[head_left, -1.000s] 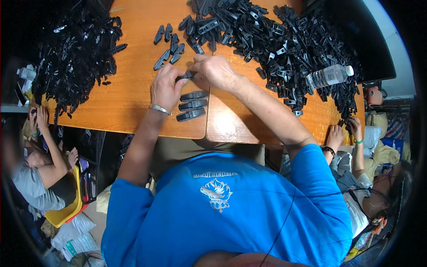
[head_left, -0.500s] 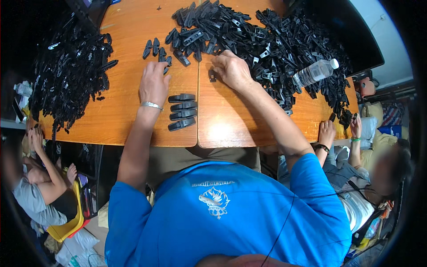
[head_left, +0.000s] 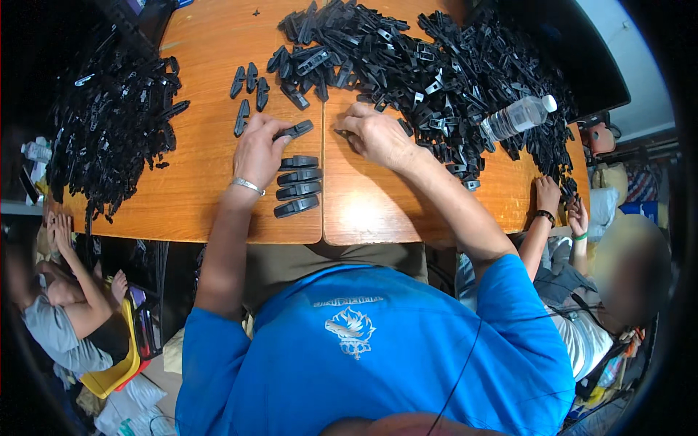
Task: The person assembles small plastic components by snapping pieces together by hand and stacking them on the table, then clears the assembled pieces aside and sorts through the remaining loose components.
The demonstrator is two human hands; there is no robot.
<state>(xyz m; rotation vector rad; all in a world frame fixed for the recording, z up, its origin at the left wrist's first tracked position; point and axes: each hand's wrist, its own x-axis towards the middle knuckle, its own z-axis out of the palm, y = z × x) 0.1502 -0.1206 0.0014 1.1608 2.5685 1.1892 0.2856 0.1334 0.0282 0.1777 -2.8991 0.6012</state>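
My left hand is closed on a black plastic clip, pinched between thumb and fingers so that it sticks out to the right. Just below it, several similar clips lie in a neat stacked row by the table's seam. Across the seam, my right hand has its fingers pinched on a small black plastic piece, mostly hidden by the fingertips. A few loose black pieces lie spaced out beyond my left hand.
A large heap of black plastic parts spreads over the far right, with a clear bottle lying on it. Another dark heap covers the left side. Co-workers sit at both sides; one person's hand is at the right table edge.
My left hand has taken up a clip and drawn it nearer, toward the row. My right hand has picked up the small black piece and moved slightly nearer me.
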